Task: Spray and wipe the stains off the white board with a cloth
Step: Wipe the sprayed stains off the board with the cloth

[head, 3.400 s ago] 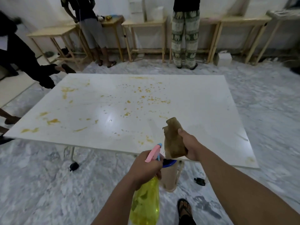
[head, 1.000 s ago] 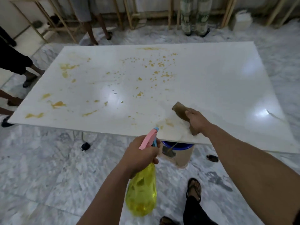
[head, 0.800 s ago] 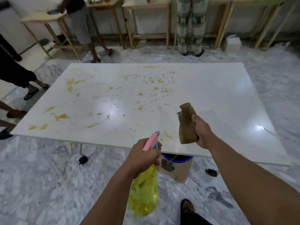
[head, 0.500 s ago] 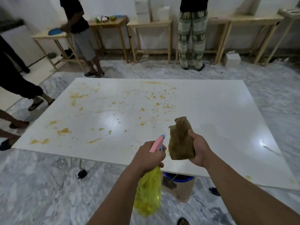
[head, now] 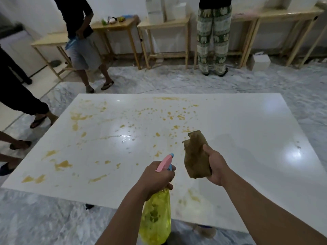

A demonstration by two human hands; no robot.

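yellow translucent plastic spray bottle (head: 155, 220) with pink trigger gripped by left hand (head: 155, 177), nozzle toward large white glossy board (head: 247, 131). right hand (head: 215, 167) clenched round crumpled brown cloth (head: 195, 156), held above board near front edge. orange-yellow stains (head: 62, 165) scattered across board's left and middle.

A second ago the right hand (head: 215, 167) pressed the crumpled brown cloth (head: 196, 155) flat on the near edge of the stained white board (head: 247, 131) — now it holds the cloth raised above the surface — bunched upright.
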